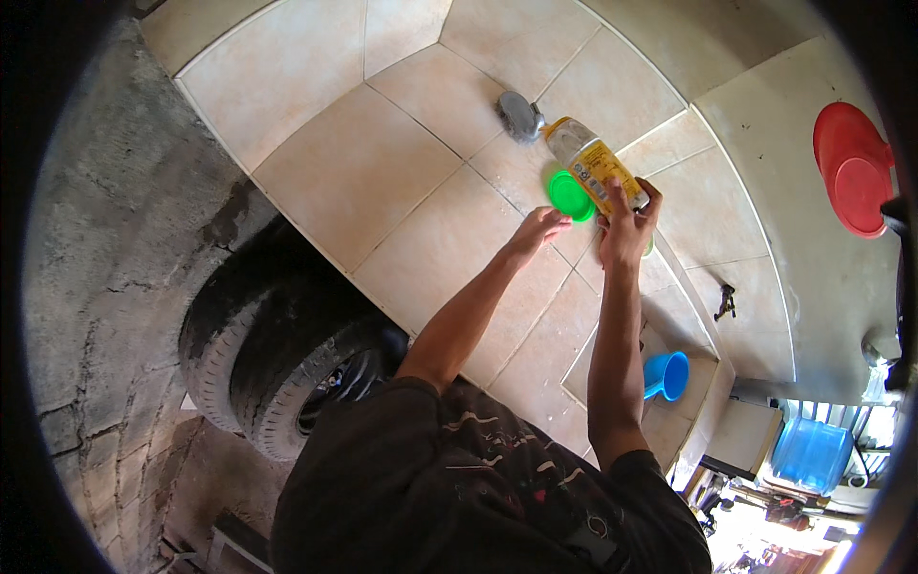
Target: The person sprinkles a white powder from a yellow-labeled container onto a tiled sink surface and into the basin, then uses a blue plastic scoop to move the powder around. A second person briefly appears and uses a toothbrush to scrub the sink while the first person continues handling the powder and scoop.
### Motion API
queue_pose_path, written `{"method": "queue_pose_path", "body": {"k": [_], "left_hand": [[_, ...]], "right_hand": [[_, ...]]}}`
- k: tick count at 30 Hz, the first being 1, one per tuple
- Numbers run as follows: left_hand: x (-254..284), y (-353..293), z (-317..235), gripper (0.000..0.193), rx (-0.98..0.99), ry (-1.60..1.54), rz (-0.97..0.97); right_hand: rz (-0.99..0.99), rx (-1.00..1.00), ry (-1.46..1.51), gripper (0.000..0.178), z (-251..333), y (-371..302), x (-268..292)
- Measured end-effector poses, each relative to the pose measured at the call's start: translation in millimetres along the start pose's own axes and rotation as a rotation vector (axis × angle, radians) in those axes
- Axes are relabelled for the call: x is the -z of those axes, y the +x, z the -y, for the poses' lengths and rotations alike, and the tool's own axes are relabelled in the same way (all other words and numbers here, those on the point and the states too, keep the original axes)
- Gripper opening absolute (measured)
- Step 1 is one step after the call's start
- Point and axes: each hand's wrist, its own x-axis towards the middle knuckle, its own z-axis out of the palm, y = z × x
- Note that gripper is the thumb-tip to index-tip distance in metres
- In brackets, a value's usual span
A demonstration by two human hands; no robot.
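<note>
My right hand (626, 225) is wrapped around a clear plastic container with a yellow label (598, 163), held tilted over the tiled counter (411, 182). A round bright green lid (571, 197) is just beside the container. My left hand (542, 231) has its fingers closed at the lid's lower left edge and seems to pinch it. Partly hidden behind my right hand, a pale green rim (649, 246) shows; its kind cannot be made out. Beyond the container's far end lies a grey, round metallic thing (519, 117).
A blue dipper (666, 375) sits in a tiled recess at right. A red plastic vessel (858, 182) hangs on the right wall, and a dark tap (726, 302) juts out. Stacked tires (277, 354) stand below the counter's left edge. A blue water jug (811, 455) is at lower right.
</note>
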Motion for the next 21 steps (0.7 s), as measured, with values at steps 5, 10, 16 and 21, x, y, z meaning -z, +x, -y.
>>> {"method": "queue_pose_path", "body": {"k": [5, 10, 16, 21], "left_hand": [[13.2, 2.7, -15.5, 0.084, -0.164, -0.077, 0.049], [15.2, -9.1, -26.1, 0.087, -0.092, -0.098, 0.052], [22.6, -16.2, -27.8, 0.095, -0.019, -0.097, -0.078], [49.1, -22.0, -31.6, 0.09, -0.239, -0.383, 0.026]], "right_hand": [[0.145, 0.022, 0.027, 0.043, -4.7, -8.6, -13.6], [-0.032, -0.158, -0.028, 0.041, -11.7, -5.3, -29.9], [0.126, 0.061, -0.044, 0.044, -4.3, -4.9, -53.1], [0.193, -0.02, -0.079, 0.041, -4.4, -26.1, -66.1]]}}
